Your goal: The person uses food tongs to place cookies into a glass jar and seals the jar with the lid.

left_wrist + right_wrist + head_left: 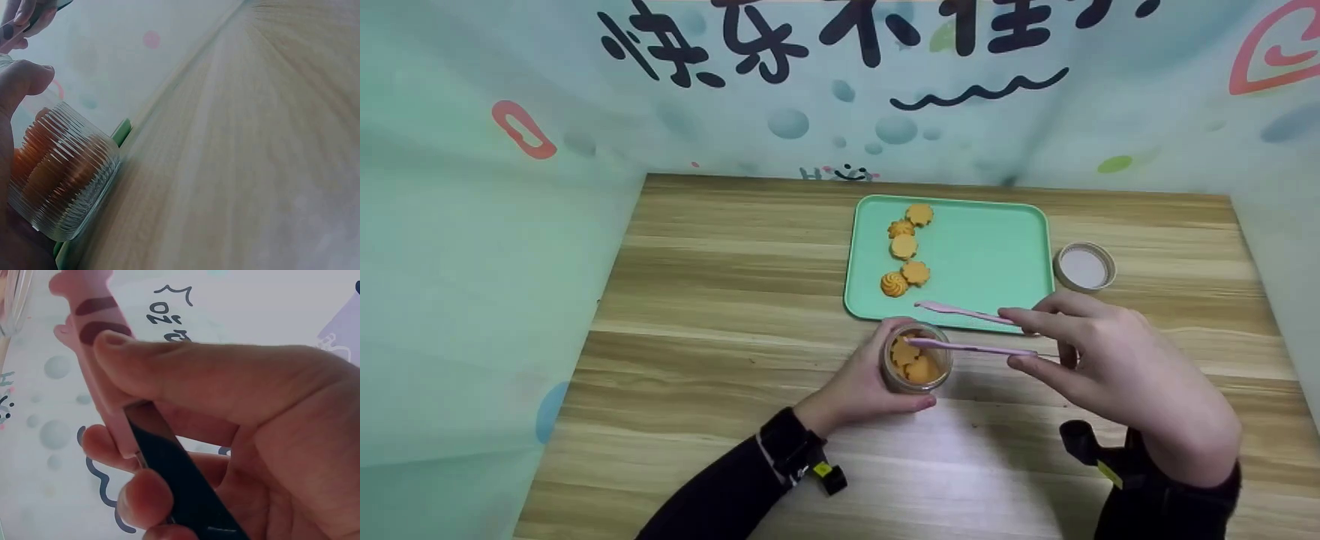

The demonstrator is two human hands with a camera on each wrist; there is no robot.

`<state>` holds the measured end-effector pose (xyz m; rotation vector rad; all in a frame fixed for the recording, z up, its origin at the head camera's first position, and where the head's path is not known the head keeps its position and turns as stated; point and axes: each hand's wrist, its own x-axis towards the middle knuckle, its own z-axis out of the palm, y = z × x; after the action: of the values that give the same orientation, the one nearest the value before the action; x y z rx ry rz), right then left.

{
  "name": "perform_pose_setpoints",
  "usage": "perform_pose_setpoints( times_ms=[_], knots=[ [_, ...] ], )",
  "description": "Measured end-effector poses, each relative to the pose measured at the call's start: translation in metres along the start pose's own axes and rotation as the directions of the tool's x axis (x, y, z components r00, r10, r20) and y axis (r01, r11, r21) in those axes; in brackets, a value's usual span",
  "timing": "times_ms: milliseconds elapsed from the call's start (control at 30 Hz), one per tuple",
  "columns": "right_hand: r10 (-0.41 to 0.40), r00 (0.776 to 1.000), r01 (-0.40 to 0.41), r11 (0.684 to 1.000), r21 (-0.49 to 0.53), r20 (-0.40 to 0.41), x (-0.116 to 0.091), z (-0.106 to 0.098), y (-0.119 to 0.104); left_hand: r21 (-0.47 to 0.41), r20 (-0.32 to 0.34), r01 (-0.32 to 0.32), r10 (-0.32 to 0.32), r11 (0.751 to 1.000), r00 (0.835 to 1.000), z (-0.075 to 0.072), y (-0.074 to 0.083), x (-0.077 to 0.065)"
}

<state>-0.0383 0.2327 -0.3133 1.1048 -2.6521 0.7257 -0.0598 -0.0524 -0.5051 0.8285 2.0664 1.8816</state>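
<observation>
Only the head view takes in both hands, the tray and the lid together. In it the left hand point(861, 384) curls round a jar point(913, 388) just off the near edge of the green tray point(986, 259), while the right hand point(1117, 367) pinches pink tongs point(975, 348) from the right. The tongs' arms stand apart: the near tip lies over the jar's mouth, the far tip over the near part of the tray. Whether the near tip touches a cookie I cannot tell.

The left wrist view adds the jar's side, clear ribbed glass with cookies point(62, 169) piled behind it. The right wrist view adds dark bands on one tong arm, the thumb pressed along it, and a shiny dark strip running back through the grip.

The jar is round and open at the top; the cookies inside are golden with scalloped edges. Five similar cookies point(904, 246) form a crooked column at the tray's left, two showing swirled tops. Bare green runs from them to the right rim, and the lid point(1085, 266) lies just beyond it, hollow side up.

The wooden table point(720, 285) stretches widely left of the tray and jar; a printed cloth point(825, 124) stands along its far edge.
</observation>
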Motion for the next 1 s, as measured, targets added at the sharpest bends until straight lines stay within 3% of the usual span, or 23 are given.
perform_pose_setpoints(
  times_ms=[233, 467, 733, 1000],
  knots=[
    [0.035, 0.999, -0.035, 0.999, -0.005, -0.018, 0.005, 0.004, 0.013, 0.017, -0.007, -0.006, 0.006, 1.000, 1.000, 0.000, 0.001, 0.000],
    [0.149, 0.986, -0.153, 0.987, -0.058, -0.069, 0.012, 0.013, 0.030, -0.002, -0.013, -0.003, 0.003, 1.000, 1.000, 0.000, 0.002, 0.000],
    [0.303, 0.941, -0.311, 0.950, -0.032, -0.153, 0.027, 0.034, 0.053, -0.013, -0.006, -0.029, 0.029, 0.999, 1.000, -0.004, 0.034, 0.001],
    [0.441, 0.881, -0.445, 0.896, 0.019, -0.173, 0.052, 0.075, 0.089, 0.012, -0.015, -0.030, 0.030, 0.999, 0.999, -0.005, 0.036, -0.001]
  ],
)
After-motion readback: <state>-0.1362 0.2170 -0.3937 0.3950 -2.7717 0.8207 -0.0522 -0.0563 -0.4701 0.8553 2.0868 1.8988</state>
